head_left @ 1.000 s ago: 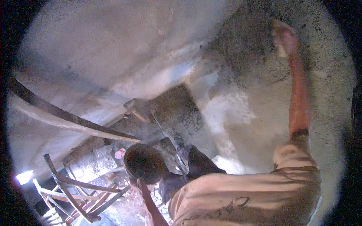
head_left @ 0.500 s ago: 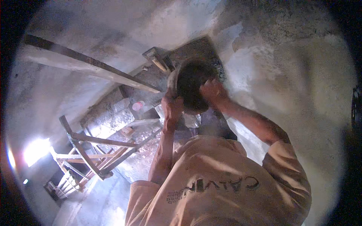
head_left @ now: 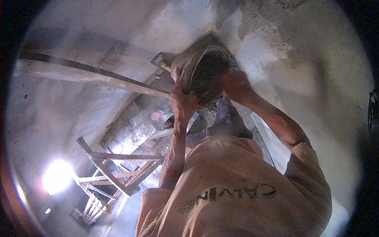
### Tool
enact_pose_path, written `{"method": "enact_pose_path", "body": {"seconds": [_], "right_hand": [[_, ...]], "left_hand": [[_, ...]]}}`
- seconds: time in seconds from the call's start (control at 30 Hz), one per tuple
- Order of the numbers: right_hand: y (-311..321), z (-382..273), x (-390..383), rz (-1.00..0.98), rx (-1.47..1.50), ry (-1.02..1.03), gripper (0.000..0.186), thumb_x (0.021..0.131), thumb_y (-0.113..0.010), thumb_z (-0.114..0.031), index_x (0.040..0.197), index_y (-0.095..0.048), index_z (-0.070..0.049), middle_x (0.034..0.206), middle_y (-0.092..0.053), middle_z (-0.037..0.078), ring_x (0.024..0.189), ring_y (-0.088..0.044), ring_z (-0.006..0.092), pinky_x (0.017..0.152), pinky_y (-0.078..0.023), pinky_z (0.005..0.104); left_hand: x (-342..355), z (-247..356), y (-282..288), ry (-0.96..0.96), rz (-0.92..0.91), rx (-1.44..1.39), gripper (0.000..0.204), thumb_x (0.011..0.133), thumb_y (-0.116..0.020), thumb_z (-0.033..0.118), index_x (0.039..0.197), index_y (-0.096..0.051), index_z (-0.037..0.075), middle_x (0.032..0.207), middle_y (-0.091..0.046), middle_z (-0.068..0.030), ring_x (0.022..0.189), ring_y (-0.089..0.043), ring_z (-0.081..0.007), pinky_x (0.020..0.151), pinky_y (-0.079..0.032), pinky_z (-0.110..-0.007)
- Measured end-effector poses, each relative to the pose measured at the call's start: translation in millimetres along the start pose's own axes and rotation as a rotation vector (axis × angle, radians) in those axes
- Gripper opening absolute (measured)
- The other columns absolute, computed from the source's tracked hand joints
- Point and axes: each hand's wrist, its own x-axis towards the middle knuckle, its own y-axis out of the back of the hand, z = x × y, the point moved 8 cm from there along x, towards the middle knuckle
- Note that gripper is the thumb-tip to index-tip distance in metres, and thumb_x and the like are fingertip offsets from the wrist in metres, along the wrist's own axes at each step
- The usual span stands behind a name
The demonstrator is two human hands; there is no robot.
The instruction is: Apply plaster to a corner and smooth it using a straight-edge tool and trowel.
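Observation:
A round, dark-mouthed bucket [head_left: 212,73], greyish and dusty on the outside, is tilted so that its opening faces me. My left hand [head_left: 182,96] is closed on the near left part of its rim, thumb up along the side. At the right edge of the bucket is my right hand [head_left: 237,85], its fingers curled at the rim and partly hidden. What lies inside the bucket is too dark to make out.
A long wooden beam [head_left: 98,73] slants in from the left toward the bucket. Lower left stands a wooden trestle frame [head_left: 118,170]. A pink-capped bottle [head_left: 156,115] lies among rubble beyond my left forearm. Plastered walls [head_left: 308,79] close in on the right.
The bucket has turned, showing more of its outer side and rim. My right hand has shifted from over its mouth to its right edge. The whole view has shifted slightly.

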Motion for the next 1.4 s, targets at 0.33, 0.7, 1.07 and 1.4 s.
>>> {"method": "enact_pose_path", "body": {"seconds": [0.33, 0.7, 1.07, 1.4], "right_hand": [[-28.4, -50.6, -22.9, -0.208, -0.669, 0.285, 0.035, 0.082, -0.068, -0.022, 0.107, -0.056, 0.0, 0.074, -0.064, 0.014, 0.064, -0.066, 0.0314, 0.06, -0.054, 0.043], [-21.0, -36.1, -39.0, -0.331, -0.177, -0.646, 0.028, 0.093, -0.06, -0.03, 0.091, -0.058, -0.002, 0.06, -0.053, 0.006, 0.054, -0.057, 0.0198, 0.049, -0.045, 0.0358], [38.9, -129.9, 53.4, -0.263, -0.676, -0.01, 0.037, 0.086, -0.068, -0.031, 0.093, -0.061, 0.004, 0.072, -0.064, 0.02, 0.07, -0.065, 0.037, 0.065, -0.049, 0.0455], [207.9, -110.6, 187.8, -0.287, 0.148, -0.27, 0.033, 0.084, -0.071, -0.03, 0.101, -0.065, -0.003, 0.076, -0.062, 0.005, 0.067, -0.059, 0.0139, 0.057, -0.049, 0.0309]], "left_hand": [[-10.9, 9.7, 3.3, 0.267, -0.037, -0.207, 0.068, 0.073, -0.055, -0.003, 0.139, -0.05, 0.012, 0.15, -0.036, -0.0196, 0.136, -0.04, -0.0308, 0.106, -0.042, -0.038], [-23.7, -53.7, -29.6, 0.381, 0.112, -0.514, 0.047, 0.075, -0.059, 0.005, 0.122, -0.061, 0.003, 0.093, -0.071, -0.0195, 0.086, -0.068, -0.0263, 0.077, -0.051, -0.037], [-88.1, -175.3, -49.6, 0.717, 0.322, -0.901, 0.036, 0.082, -0.065, 0.015, 0.111, -0.061, -0.005, 0.101, -0.065, -0.0036, 0.085, -0.058, -0.0174, 0.077, -0.049, -0.031], [-115.8, -123.3, 14.6, 0.457, 0.444, -0.452, 0.048, 0.078, -0.064, 0.019, 0.119, -0.06, -0.005, 0.105, -0.066, -0.0098, 0.096, -0.057, -0.0199, 0.085, -0.047, -0.036]]}}
